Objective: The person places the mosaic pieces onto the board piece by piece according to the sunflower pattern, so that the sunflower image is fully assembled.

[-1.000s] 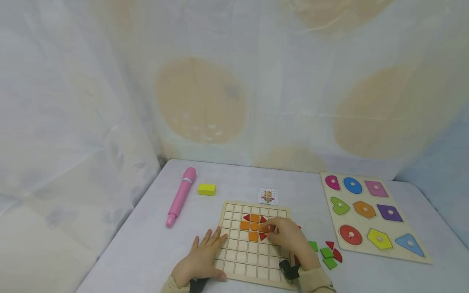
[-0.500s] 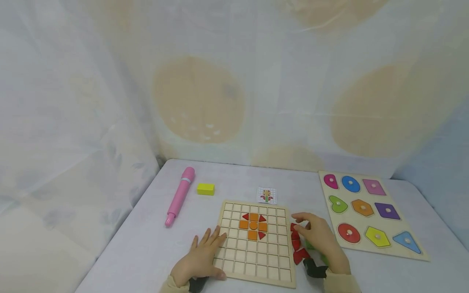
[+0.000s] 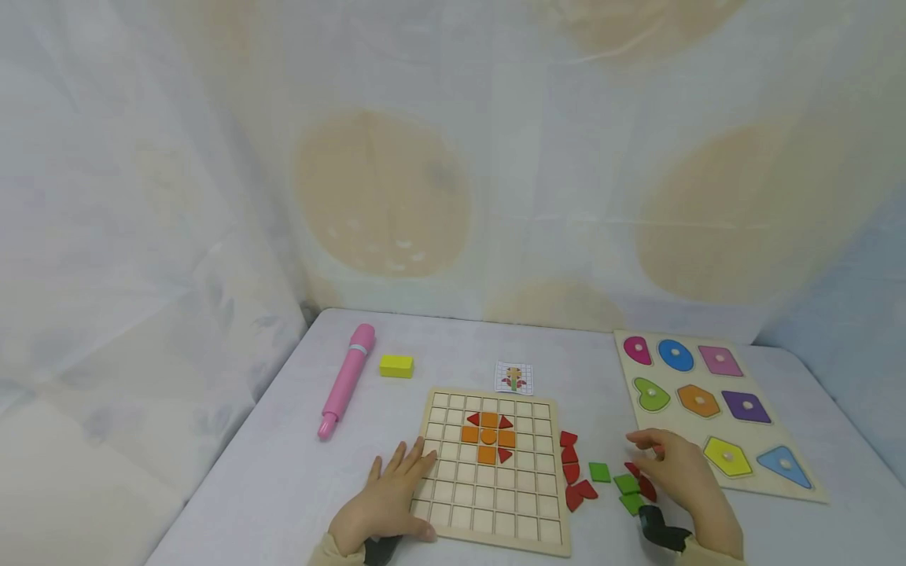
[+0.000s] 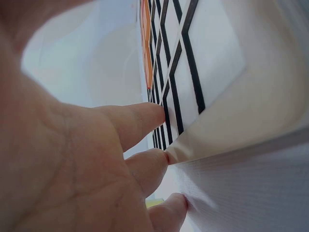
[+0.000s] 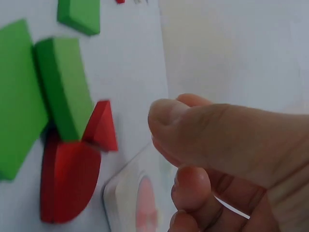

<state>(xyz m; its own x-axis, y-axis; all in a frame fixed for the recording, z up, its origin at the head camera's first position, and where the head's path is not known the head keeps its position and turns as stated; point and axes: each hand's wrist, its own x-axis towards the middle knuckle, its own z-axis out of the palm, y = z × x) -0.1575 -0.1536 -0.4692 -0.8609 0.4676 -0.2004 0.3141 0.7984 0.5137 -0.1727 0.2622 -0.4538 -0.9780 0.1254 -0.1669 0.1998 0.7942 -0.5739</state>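
Fingers spread, my left hand (image 3: pixel 388 494) rests along the left edge of a wooden grid board (image 3: pixel 488 542). In the left wrist view its fingertips (image 4: pixel 155 115) touch the board's edge and grid. Orange square tiles (image 3: pixel 489 420) surround an orange round tile (image 3: pixel 488 436) on the grid, with red triangle tiles (image 3: pixel 506 422) at three corners. My right hand (image 3: pixel 679 468) hovers beside loose tiles to the right, thumb near the bent fingers and nothing visible between them. Close to it lie a red triangle tile (image 5: pixel 103 126), a red quarter-round tile (image 5: pixel 72 179) and green square tiles (image 5: pixel 67 87).
More red tiles (image 3: pixel 570 456) line the board's right edge. A small pattern card (image 3: pixel 513 378) lies behind the board. Back left are a yellow block (image 3: pixel 396 366) and a pink microphone-shaped toy (image 3: pixel 347 381). A knobbed shape puzzle (image 3: pixel 679 428) stands at the right.
My right hand has left the grid and moved right, past the red tiles, to the green and red tiles near the shape puzzle. My left hand has stayed on the board.
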